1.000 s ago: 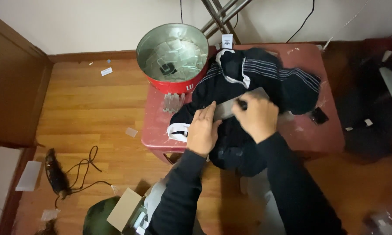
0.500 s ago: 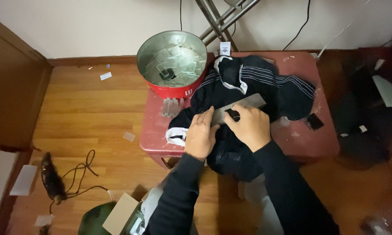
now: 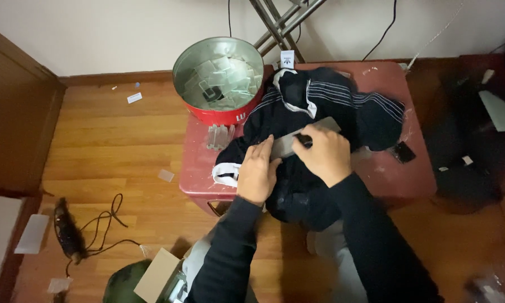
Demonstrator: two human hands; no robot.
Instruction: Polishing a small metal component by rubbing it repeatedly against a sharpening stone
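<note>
While both hands have stayed on the grey flat panel (image 3: pixel 297 140) for the past second, little has shifted: left hand (image 3: pixel 258 174) presses flat with open fingers, right hand (image 3: pixel 325 154) curls over a small dark tool (image 3: pixel 304 138), atop the black jacket (image 3: pixel 314 112) at the worktop (image 3: pixel 409 168) middle.

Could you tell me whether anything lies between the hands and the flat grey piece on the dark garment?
Nothing visible does. The left hand rests its fingers on the near end of the flat grey piece, and the right hand lies over its far part. The piece sits on the dark garment, on the red table.
</note>
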